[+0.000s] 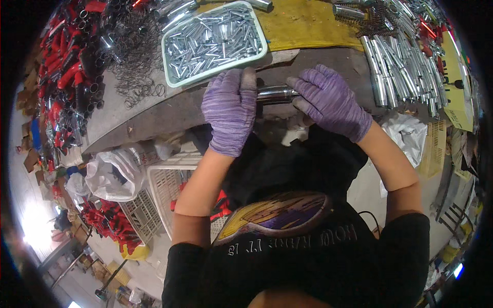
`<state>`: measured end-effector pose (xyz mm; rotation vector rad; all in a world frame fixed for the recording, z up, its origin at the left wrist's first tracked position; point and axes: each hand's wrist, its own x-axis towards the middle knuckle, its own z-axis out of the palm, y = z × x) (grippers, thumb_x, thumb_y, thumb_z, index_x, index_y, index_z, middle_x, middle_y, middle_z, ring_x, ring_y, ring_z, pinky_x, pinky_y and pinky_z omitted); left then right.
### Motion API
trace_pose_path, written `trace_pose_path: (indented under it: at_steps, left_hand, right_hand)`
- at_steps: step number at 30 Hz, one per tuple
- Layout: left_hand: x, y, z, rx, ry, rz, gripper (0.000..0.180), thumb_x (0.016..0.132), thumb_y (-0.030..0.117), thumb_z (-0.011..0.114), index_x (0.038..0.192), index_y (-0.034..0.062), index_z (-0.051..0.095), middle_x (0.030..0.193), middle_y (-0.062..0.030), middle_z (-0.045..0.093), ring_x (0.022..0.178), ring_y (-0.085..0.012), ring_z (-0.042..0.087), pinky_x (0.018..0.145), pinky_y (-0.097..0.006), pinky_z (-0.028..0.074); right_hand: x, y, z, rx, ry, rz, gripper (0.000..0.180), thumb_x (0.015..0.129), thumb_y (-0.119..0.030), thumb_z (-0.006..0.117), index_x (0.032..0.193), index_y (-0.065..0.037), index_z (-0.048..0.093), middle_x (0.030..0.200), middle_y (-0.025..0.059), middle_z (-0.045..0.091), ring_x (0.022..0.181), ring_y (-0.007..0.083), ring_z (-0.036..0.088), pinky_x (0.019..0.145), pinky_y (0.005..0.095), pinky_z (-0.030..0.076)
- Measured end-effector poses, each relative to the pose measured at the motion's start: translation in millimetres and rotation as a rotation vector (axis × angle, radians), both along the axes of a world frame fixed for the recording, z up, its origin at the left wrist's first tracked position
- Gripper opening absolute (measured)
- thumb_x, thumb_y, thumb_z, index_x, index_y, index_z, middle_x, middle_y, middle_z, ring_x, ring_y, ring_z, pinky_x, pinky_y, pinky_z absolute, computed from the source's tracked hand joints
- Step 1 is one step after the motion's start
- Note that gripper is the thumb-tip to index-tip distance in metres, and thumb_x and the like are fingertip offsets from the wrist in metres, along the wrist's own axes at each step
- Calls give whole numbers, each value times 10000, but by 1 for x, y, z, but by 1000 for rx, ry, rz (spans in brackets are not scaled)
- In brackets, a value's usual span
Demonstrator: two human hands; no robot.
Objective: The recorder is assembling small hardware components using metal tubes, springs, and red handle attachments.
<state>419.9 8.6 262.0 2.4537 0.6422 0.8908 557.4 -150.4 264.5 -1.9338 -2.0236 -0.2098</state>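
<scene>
A shiny metal tube (pixel 276 94) lies crosswise between my hands, close above the near edge of the grey workbench. Around its left end my left hand (pixel 228 110), in a purple knit glove with grey fingertips, is closed. My right hand (pixel 331 101), gloved the same way, pinches the tube's right end between thumb and fingers. Whatever sits inside either grip is covered by the gloves. Just beyond my left hand stands a pale green tray (pixel 168 72) full of small metal pins (pixel 213 41). Right of my right hand lie several chrome tubes (pixel 395 72) in a row.
Loose wire springs (pixel 136 77) are heaped left of the tray, beside a pile of red-handled parts (pixel 64 77). A yellow cloth (pixel 308 23) covers the bench's far side. White plastic crates (pixel 162 179) and a white sack (pixel 115 174) stand below the bench at left.
</scene>
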Motion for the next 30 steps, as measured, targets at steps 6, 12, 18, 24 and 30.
trace_pose_path:
  at_steps: [6,12,18,24,30]
  left_hand:
    - [3,-1,0,-2,-38,37,183,818,202,572,761,31,600,705,-159,575,652,-340,551,603,-402,434]
    - [4,-4,-6,14,-83,92,192,814,217,576,769,32,603,720,-156,583,669,-338,561,612,-401,445]
    - [4,-5,-5,-36,-106,103,199,819,227,574,818,32,614,730,-155,590,676,-331,569,619,-389,451]
    - [6,-6,-8,47,-150,63,210,822,254,583,841,51,633,715,-155,586,668,-337,564,624,-395,447]
    - [-12,9,-9,47,-57,-85,204,810,242,593,855,45,622,749,-142,592,728,-323,565,651,-390,438]
  right_hand:
    - [2,7,1,-16,34,-21,370,744,-271,609,1021,-27,594,946,135,567,911,282,538,851,413,405]
    - [2,10,1,3,97,-55,350,740,-266,614,996,-28,605,972,144,567,924,302,535,829,406,422]
    - [-4,10,0,-5,131,-92,347,758,-269,613,1026,-50,604,1019,163,564,970,308,530,876,388,418]
    - [-7,13,0,-14,148,-138,353,775,-289,607,1044,-60,604,1002,152,570,960,302,533,858,397,426]
    - [-3,12,4,-43,165,-109,383,759,-323,626,1057,-85,602,1010,128,576,952,290,538,833,390,432]
